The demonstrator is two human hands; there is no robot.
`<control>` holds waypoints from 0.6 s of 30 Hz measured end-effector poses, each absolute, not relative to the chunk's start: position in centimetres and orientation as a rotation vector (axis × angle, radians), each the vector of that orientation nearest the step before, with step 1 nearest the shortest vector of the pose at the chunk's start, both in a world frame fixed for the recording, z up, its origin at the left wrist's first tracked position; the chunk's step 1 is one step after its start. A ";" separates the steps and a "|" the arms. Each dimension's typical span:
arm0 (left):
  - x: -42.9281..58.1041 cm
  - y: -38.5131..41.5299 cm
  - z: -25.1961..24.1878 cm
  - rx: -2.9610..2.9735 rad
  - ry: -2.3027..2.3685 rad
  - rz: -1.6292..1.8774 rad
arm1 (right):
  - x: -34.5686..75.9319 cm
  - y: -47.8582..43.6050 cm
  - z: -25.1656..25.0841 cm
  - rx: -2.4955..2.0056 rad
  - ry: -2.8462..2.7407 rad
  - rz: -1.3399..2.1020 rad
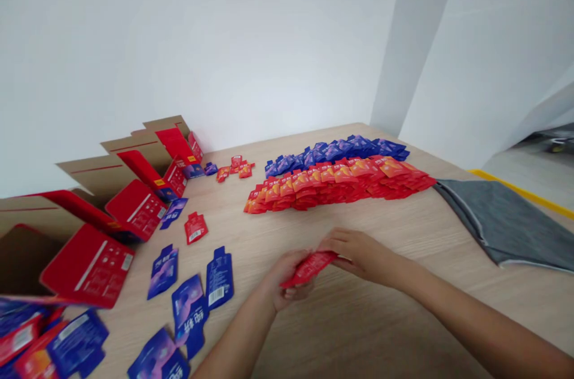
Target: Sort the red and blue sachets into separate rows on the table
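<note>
A red sachet point(311, 267) with pale print is held between my two hands above the front of the table. My left hand point(287, 277) grips its lower left end, thumb on top and fingers curled below. My right hand point(352, 252) pinches its upper right end. Just beyond my hands lies a long overlapping row of red and orange sachets point(332, 185). Behind that row runs a similar row of blue sachets point(332, 153). To the left of my left hand, a blue sachet point(219, 277) lies with its barcode up.
Open red cardboard boxes point(96, 262) stand along the left side. Loose blue sachets point(164, 271) and a red one point(195, 228) are scattered beside them. A grey cloth point(515, 220) lies at the right edge, near a yellow strip point(524, 190). A white wall point(224, 38) rises behind the table.
</note>
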State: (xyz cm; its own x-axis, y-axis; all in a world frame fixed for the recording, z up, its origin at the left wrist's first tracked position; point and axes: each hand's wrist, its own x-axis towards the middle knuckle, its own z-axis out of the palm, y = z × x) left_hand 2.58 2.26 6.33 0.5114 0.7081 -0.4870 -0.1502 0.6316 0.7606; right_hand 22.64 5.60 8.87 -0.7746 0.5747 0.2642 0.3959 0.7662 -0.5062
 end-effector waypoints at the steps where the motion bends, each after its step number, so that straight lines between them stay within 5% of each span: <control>1: 2.3 2.3 6.4 0.709 0.809 0.548 | 22.4 5.7 8.5 -0.797 -2.499 0.659; 8: 3.3 2.2 5.1 0.870 1.031 0.773 | 20.8 5.5 5.3 -1.100 -1.777 1.414; 18: 6.6 3.0 4.2 0.952 1.136 0.926 | 20.3 4.7 5.9 -1.037 -1.746 1.344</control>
State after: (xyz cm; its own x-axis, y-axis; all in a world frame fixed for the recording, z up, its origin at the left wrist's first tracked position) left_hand 6.63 3.03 4.24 0.1728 0.9379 -0.3007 -0.1049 0.3211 0.9412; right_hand 20.33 4.68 5.87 -0.4414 0.8958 0.0519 0.1792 0.1447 -0.9731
